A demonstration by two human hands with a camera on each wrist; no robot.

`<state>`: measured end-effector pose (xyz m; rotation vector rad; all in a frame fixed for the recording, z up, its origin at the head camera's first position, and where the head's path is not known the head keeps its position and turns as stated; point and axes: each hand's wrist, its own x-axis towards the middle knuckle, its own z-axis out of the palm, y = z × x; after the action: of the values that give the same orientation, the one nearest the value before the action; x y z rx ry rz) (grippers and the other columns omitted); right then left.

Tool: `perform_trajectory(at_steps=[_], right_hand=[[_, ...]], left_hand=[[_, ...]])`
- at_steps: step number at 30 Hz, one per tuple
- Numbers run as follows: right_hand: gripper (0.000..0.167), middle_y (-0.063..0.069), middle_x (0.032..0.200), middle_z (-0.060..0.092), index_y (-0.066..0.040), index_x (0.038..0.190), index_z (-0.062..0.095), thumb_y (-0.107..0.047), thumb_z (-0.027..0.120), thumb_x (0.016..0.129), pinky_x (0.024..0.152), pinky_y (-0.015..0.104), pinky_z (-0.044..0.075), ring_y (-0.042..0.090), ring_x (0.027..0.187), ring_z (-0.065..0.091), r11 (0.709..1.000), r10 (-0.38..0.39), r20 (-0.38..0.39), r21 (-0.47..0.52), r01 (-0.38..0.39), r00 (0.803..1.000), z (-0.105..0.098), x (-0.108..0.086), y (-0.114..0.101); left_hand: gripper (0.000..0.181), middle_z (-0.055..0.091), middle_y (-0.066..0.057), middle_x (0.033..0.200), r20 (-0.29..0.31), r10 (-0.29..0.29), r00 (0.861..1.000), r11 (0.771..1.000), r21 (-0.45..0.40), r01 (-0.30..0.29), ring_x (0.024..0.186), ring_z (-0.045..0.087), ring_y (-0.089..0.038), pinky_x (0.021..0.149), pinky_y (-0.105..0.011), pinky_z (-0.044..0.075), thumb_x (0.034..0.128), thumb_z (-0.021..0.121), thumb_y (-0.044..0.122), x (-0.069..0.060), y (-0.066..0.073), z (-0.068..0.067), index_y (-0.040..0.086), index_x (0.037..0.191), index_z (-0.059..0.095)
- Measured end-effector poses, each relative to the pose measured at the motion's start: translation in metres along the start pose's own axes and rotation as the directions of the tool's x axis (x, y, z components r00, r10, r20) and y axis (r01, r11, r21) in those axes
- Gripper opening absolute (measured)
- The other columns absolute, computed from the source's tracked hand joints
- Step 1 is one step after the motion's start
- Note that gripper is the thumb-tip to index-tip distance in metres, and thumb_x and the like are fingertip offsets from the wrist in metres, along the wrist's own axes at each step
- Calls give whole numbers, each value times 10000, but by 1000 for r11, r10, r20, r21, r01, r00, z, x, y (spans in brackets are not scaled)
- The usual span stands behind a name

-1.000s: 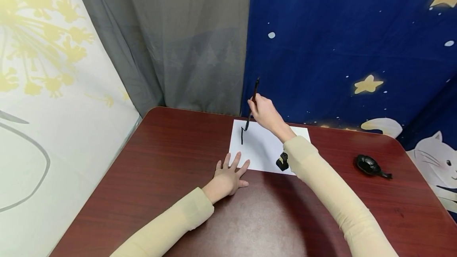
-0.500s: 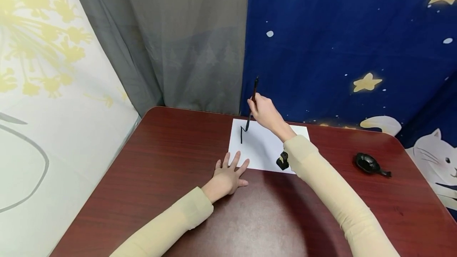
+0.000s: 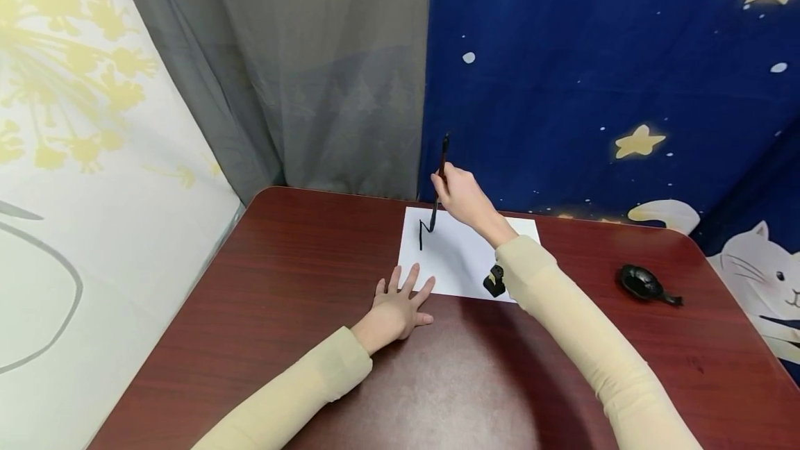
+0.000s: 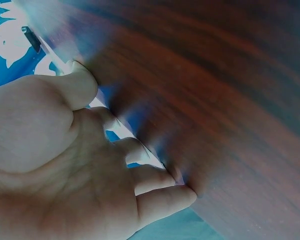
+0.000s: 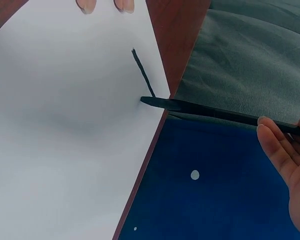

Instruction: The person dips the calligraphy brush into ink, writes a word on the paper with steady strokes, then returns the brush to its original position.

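A sheet of white paper [image 3: 465, 271] lies near the table's far edge, with a black vertical stroke and a short slanting one at its upper left. My right hand [image 3: 465, 196] pinches a dark brush [image 3: 435, 208], held nearly upright, its tip on the paper at the end of the slanting stroke. In the right wrist view the brush [image 5: 210, 110] crosses from the fingers [image 5: 277, 145] to the paper [image 5: 75, 120], partly covering the marks. My left hand [image 3: 390, 314] rests with spread fingers on the paper's lower left edge and the table; its palm [image 4: 55, 165] shows in the left wrist view.
A black dish with a short handle [image 3: 642, 282] stands on the right of the brown table [image 3: 300, 262]. A small black object [image 3: 494, 281] shows by the right sleeve, over the paper. Grey and blue curtains [image 3: 531, 89] hang right behind the table's far edge.
The brush tip has moved slightly down and to the right across the paper, and the slanting stroke is a little longer. The left hand stays in place; the head view has shifted slightly.
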<state>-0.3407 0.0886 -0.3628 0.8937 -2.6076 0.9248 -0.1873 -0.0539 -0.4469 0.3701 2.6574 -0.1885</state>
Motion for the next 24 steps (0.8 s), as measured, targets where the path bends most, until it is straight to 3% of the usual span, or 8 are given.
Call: perform_trajectory(at_steps=[3, 7, 18, 24], right_hand=[[225, 108, 757, 583, 1, 975, 574, -155, 460, 1089, 566, 348, 519, 216, 633, 613, 1000, 2, 5, -1, -2, 1000, 0, 0, -1], [228, 109, 757, 586, 0, 974, 570, -160, 457, 1090, 564, 343, 523, 213, 649, 640, 1000, 8, 12, -2, -8, 1000, 0, -1, -1], [229, 105, 744, 590, -9, 956, 569, -162, 461, 1088, 546, 341, 515, 207, 635, 644, 1000, 17, 2, -19, -17, 1000, -2, -1, -1], [237, 96, 721, 584, -17, 939, 566, -170, 463, 1087, 529, 330, 487, 197, 599, 606, 999, 29, 5, -21, -29, 1000, -2, -3, 0]], left_hand=[[703, -149, 14, 1685, -3, 11, 1000, 1000, -5, -11, 1543, -66, -295, 1214, -498, 161, 1027, 266, 609, 9, -3, 7, 389, 1624, -33], [714, -135, 17, 1688, -16, 11, 1000, 1000, -8, -11, 1543, -64, -297, 1213, -495, 168, 1017, 277, 623, 11, -4, 10, 393, 1625, -18], [681, -54, 16, 1700, -21, -9, 1000, 1000, -5, 9, 1551, 13, -282, 1205, -480, 208, 1033, 321, 565, -13, 2, -11, 382, 1633, 56], [684, -69, 16, 1699, -25, -4, 1000, 1000, 19, 5, 1550, 23, -283, 1202, -475, 214, 1035, 308, 569, -9, 2, -7, 382, 1632, 32]])
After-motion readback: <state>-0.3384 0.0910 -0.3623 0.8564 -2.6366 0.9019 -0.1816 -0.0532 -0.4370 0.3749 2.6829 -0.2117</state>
